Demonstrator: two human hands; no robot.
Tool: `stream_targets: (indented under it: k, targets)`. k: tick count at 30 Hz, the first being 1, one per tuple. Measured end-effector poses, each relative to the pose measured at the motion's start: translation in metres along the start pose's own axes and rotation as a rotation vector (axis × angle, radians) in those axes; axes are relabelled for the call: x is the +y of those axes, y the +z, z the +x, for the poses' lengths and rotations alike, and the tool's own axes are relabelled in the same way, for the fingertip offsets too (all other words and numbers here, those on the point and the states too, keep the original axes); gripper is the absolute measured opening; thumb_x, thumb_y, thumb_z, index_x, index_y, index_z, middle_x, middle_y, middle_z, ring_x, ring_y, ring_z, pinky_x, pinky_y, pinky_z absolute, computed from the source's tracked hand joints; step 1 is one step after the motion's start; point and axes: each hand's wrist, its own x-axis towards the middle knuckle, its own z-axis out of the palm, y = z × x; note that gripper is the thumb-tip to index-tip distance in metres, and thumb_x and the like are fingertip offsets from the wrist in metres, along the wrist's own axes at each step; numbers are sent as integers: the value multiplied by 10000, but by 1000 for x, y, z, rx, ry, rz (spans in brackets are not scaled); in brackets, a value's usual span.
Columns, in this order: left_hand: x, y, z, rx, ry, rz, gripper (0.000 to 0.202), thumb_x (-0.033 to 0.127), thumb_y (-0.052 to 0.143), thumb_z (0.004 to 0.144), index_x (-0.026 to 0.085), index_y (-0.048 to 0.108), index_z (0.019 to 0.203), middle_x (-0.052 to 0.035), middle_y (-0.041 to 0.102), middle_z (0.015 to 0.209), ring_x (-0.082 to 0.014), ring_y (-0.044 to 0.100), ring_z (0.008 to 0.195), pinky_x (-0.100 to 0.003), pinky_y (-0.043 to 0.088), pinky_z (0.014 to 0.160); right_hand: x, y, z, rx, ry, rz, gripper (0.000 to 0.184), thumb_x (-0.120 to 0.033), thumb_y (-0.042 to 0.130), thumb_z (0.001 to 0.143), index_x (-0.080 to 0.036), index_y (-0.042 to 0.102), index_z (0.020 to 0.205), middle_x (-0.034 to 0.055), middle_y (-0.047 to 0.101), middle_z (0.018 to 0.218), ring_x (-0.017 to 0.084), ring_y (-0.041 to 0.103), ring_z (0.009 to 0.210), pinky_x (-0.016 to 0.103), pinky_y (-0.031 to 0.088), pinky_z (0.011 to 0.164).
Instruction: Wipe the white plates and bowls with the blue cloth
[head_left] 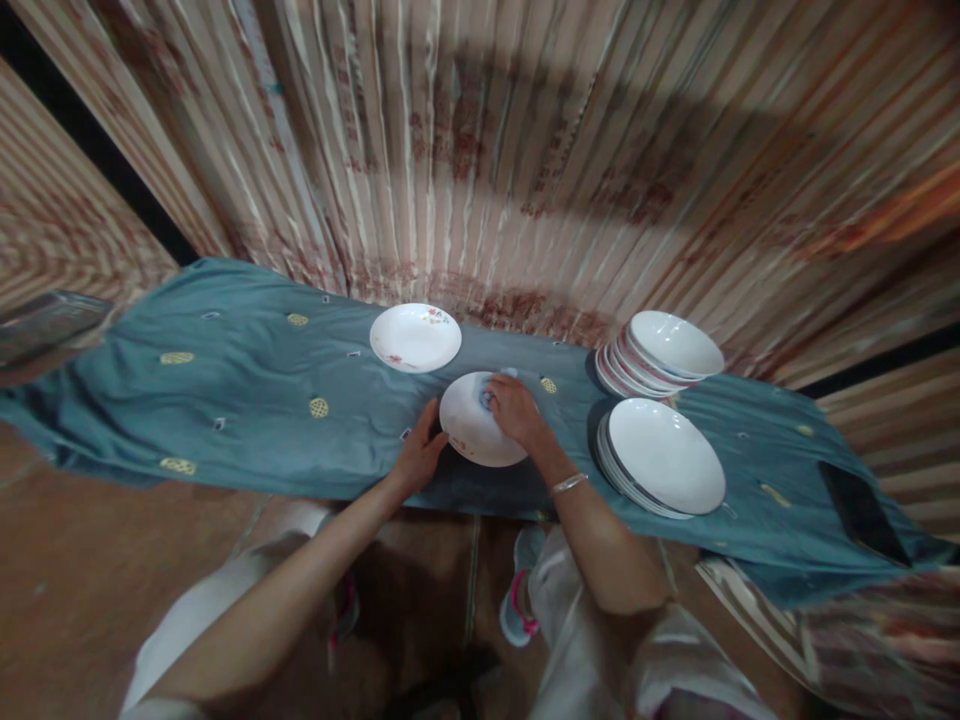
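Note:
A white plate (480, 440) with a small flower print is held just over the cloth-covered table in front of me. My left hand (421, 452) grips its left rim, thumb towards the front. My right hand (516, 408) is closed on a bluish-white cloth (487, 398), pressed against the plate's upper right part. Much of this cloth is hidden under the fingers. Behind and to the left, a second white plate (414, 340) with red flowers lies flat on the table.
On the right stand a stack of white bowls (675, 345) and, nearer me, a stack of white plates (666, 458). A dark phone (862, 512) lies at the far right of the green tablecloth (247, 400). A striped curtain (465, 180) hangs behind the table.

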Motion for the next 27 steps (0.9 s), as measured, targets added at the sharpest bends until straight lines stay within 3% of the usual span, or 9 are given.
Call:
stream_targets:
  k: [11,19,27]
  targets:
    - [5,1,-2,3,5,14,768,178,580,783,215,376,1523,-81,409,1604,-252,357,1488,-448,220,1256,-15,9,9,61,-80,80,232,-75,506,898,-150,718,949,121,689,1110,234,603,1102,382,461,1064]
    - [9,2,-2,-1,10,18,762,187,572,778,229,393,1517,-62,410,1605,-247,340,1497,-437,224,1255,-33,1,-1,-6,-154,162,226,-79,501,914,-138,703,996,126,651,1224,219,580,1172,345,424,1097]
    - [9,2,-2,0,0,8,756,210,580,774,210,400,1508,-84,415,1600,-250,352,1491,-434,222,1249,-37,-2,-8,-124,-222,167,283,-45,526,839,-182,737,966,76,683,1235,210,626,1107,337,464,1038]
